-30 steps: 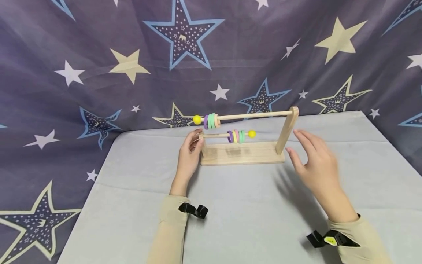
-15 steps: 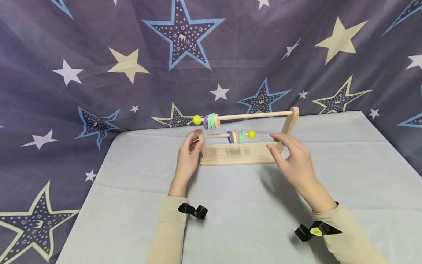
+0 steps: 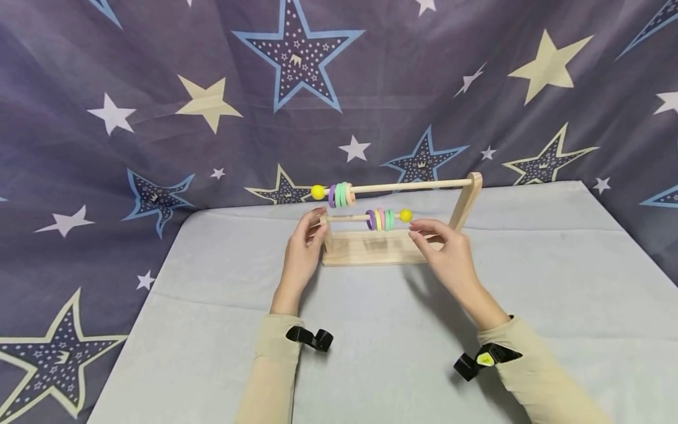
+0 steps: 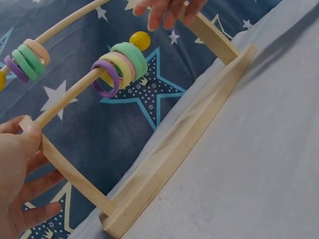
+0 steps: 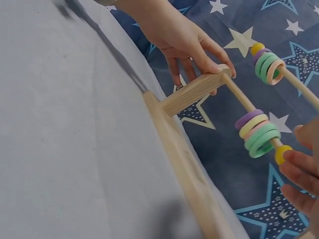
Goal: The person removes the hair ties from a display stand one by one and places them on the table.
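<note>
A wooden stand (image 3: 381,252) has a long base and two uprights, each bearing a rod. My left hand (image 3: 302,256) pinches the top of the short left upright (image 4: 75,174). From it the lower rod (image 3: 346,218) runs right, carrying purple, yellow, pink and green rings (image 3: 381,219) and ending in a yellow ball (image 3: 405,215). My right hand (image 3: 450,259) is beside that ball, fingers slightly bent, holding no ring; whether a fingertip touches the ball I cannot tell. On the upper rod (image 3: 413,186), purple, green and peach rings (image 3: 341,195) sit near its yellow end ball (image 3: 318,192).
The stand rests on a table with a light grey cloth (image 3: 371,341). Behind it hangs a dark curtain (image 3: 402,76) with stars. Black straps with small cameras are on both sleeves. The tall right upright (image 3: 466,203) rises behind my right hand.
My right hand has moved left, from beyond the tall right upright to the lower rod's ball. My left hand and the rings have stayed in place.
</note>
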A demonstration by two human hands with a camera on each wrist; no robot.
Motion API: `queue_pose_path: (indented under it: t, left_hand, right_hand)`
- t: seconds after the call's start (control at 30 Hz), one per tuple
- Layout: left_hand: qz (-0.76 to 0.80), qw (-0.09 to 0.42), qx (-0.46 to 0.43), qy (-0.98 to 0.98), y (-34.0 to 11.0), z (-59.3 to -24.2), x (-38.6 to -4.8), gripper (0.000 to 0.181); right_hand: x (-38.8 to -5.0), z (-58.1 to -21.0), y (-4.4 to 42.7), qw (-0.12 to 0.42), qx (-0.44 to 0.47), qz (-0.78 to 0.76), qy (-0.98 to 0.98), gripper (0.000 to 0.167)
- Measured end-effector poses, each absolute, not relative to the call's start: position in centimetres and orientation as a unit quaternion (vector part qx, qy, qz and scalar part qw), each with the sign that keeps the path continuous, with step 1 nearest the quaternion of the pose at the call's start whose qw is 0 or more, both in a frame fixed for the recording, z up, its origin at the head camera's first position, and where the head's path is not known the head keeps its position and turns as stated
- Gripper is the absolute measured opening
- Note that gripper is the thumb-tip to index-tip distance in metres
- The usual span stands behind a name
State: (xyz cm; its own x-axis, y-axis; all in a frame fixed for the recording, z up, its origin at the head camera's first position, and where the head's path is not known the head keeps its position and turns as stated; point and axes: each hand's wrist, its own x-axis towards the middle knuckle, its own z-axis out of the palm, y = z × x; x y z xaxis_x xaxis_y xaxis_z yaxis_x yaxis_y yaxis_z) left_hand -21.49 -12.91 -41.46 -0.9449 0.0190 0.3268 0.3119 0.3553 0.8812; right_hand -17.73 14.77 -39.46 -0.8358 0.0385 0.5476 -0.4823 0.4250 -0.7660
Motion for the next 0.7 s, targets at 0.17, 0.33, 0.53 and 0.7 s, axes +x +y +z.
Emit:
queue_pose_path:
  t: [0.17,0.33,0.53,0.7]
  left_hand:
    - [-0.574,0.127,-0.102,-0.802,-13.0,-41.5,-21.6,0.039]
    - [-0.587,0.115,-0.092,-0.796,-13.2,-41.6,-21.7,0.041]
    - [-0.589,0.104,-0.083,-0.797,-12.7,-39.7,-20.7,0.040]
    - [-0.578,0.104,-0.085,-0.805,-12.0,-37.7,-19.2,0.038]
  right_hand:
    - [-18.3,-40.3,14.2,0.214,0.113,0.546,-0.802,0.016]
    - [-18.6,-40.9,13.3,0.178,0.088,0.567,-0.799,0.021]
    - [-19.1,-41.6,12.3,0.175,0.072,0.577,-0.794,0.024]
    - [-19.4,-41.9,11.9,0.169,0.055,0.592,-0.786,0.024]
